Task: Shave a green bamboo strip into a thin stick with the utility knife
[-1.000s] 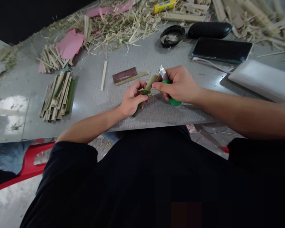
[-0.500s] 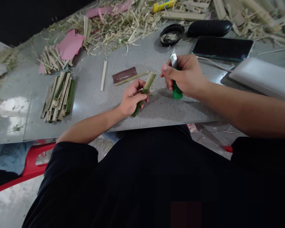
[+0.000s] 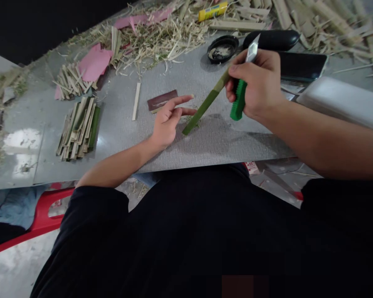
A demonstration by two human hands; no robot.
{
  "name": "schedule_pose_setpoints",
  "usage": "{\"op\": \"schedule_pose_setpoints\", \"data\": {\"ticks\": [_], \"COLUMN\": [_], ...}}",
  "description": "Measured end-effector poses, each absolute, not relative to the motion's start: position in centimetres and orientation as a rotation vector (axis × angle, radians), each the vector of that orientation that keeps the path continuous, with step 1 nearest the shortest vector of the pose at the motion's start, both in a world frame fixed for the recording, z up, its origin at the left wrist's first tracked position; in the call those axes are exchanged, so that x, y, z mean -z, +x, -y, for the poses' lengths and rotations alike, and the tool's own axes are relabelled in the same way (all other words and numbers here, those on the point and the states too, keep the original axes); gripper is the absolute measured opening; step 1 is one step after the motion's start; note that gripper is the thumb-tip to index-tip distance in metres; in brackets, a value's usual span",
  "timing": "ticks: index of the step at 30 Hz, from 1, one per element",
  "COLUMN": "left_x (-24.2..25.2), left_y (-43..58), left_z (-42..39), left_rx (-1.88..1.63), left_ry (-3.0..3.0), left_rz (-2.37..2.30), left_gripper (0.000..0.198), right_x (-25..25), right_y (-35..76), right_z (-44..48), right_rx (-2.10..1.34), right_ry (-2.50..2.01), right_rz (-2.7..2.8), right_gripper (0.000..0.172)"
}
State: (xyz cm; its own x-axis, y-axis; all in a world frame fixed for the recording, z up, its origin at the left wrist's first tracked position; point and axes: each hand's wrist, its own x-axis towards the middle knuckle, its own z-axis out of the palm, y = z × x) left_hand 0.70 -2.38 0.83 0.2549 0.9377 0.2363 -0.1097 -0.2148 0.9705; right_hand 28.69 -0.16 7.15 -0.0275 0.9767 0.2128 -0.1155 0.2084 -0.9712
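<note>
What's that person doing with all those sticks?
A person sits at a grey table littered with pale bamboo shavings. Their right hand grips a green-handled knife and pinches the top of a long green bamboo strip, whose lower end rests on the table. The left hand lies open beside it, fingers spread.

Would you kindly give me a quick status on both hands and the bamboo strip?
Left hand open beside bamboo strip. Right hand grips green-handled knife and strip's top; lower end on mat. Brown slip by left fingers.

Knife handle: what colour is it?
The knife handle is bright green; the head view shows it best.
</note>
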Motion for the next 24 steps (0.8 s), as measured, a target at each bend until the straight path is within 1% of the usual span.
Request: {"op": "schedule_pose_setpoints", "data": {"ticks": [3,5,7,8,13,17,20,21,24], "left_x": [-0.2,-0.6,-1.4,-1.7,-2.8,-3.1,-3.4,-3.5,-3.5], "left_y": [0.4,0.4,0.6,0.8,1.1,0.7,-0.1,-0.4,-1.4], "left_z": [1.8,1.8,2.1,2.3,2.9,2.6,1.6,1.1,-0.7], "left_rx": [-1.234,-1.262,-1.292,-1.302,-1.329,-1.435,-1.492,-1.512,-1.551], "left_ry": [1.431,1.369,1.282,1.243,1.18,1.176,1.163,1.148,1.061], "left_rz": [-0.831,-0.83,-0.826,-0.819,-0.738,-0.802,-0.891,-0.893,-0.822], "left_gripper": [0.047,0.039,0.03,0.029,0.038,0.046,0.05,0.05,0.051], "right_x": [-6.2,-5.1,-4.2,-3.8,-3.6,-4.6,-5.7,-6.1,-6.8], "right_y": [29.7,30.4,31.0,31.2,30.9,29.7,29.1,29.0,29.1], "right_z": [-0.8,-1.3,-1.8,-2.0,-2.2,-1.4,-0.4,0.0,0.9], "right_rx": [-1.11,-1.094,-1.086,-1.09,-1.036,-1.156,-1.275,-1.326,-1.516], "right_ry": [-0.959,-0.932,-0.868,-0.855,-0.976,-0.915,-0.904,-0.908,-0.886], "right_rz": [1.236,1.306,1.405,1.44,1.317,1.306,1.294,1.348,1.637], "right_gripper": [0.042,0.04,0.048,0.05,0.053,0.051,0.053,0.052,0.04]}}
